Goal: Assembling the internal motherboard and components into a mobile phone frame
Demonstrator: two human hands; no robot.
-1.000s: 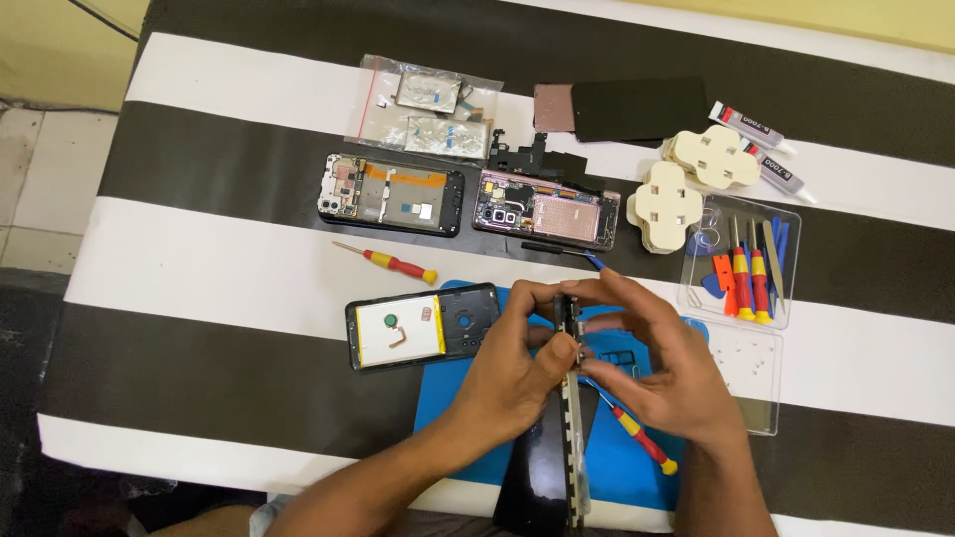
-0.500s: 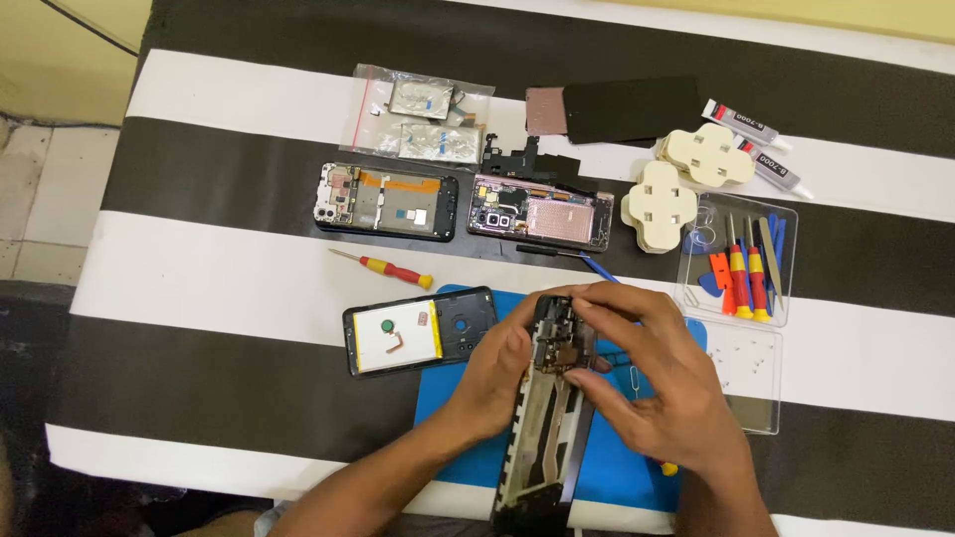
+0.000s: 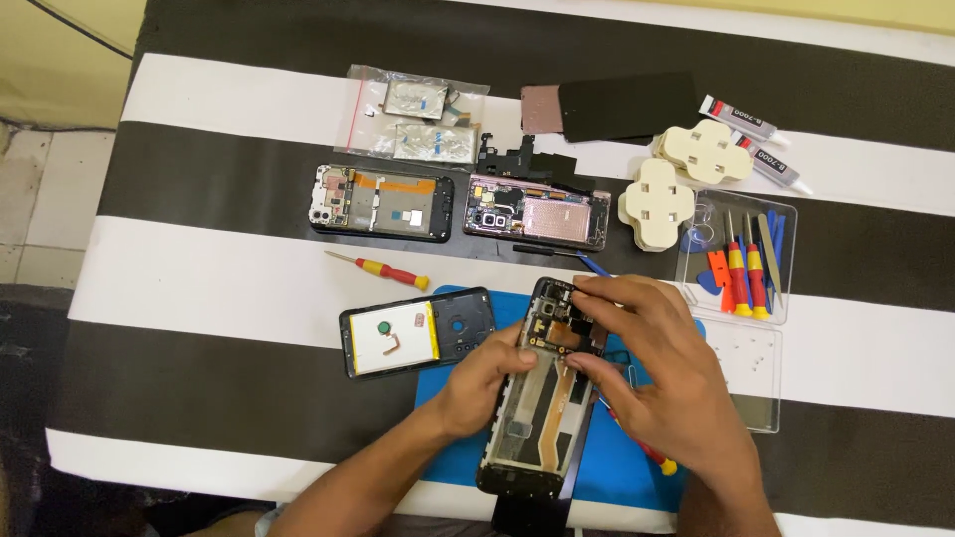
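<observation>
An opened black phone frame (image 3: 537,408) with exposed boards and an orange flex cable lies lengthwise on a blue mat (image 3: 453,398). My left hand (image 3: 482,383) grips its left edge with the thumb on the board area. My right hand (image 3: 652,368) covers the upper right part, fingertips pinching at the board near the top. Under that hand a red and yellow screwdriver (image 3: 647,455) lies on the mat.
A black back cover with a yellow panel (image 3: 416,332) lies left of the mat. Two more opened phones (image 3: 381,203) (image 3: 535,213), a small screwdriver (image 3: 378,268), bagged parts (image 3: 418,127), cream plastic blocks (image 3: 657,194), glue tubes (image 3: 751,139) and a clear tool tray (image 3: 741,254) fill the striped table.
The phone frame was held up on edge between both hands; now it lies flat on the mat, and both hands have come down onto it.
</observation>
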